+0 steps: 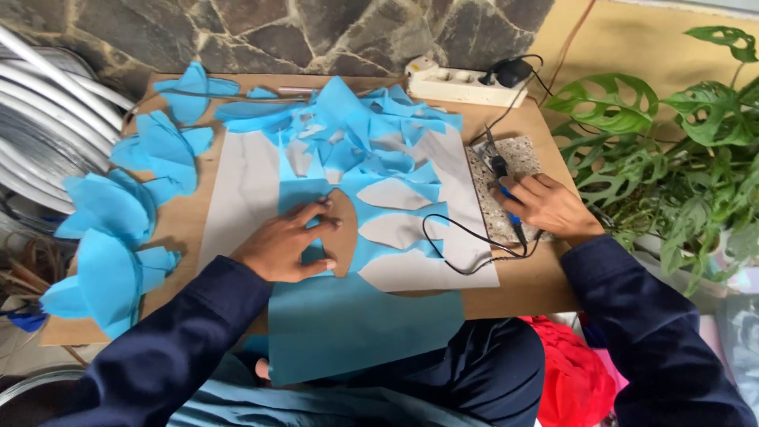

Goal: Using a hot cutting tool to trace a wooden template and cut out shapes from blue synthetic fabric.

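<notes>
Taking the grey sheet (245, 190) as landmark: left of it, on the board's (186, 225) edge, lies a row of cut blue petals (111, 209), apparently finished pieces. On the sheet's upper part, blue offcuts (356, 130) lie heaped. At its lower middle, the left hand (288, 241) lies palm down, fingers spread, pressing a brown template (344, 229) onto the blue sheet (356, 316), which hangs over the board's near edge. Petal-shaped holes just right of the template show several cuts done; the lower blue sheet is uncut, so I judge much work is left. Right of the grey sheet, the right hand (545, 207) is closed round a corded cutter (506, 190) lying on a speckled slab (514, 158). Beyond sits a power strip (462, 83).
</notes>
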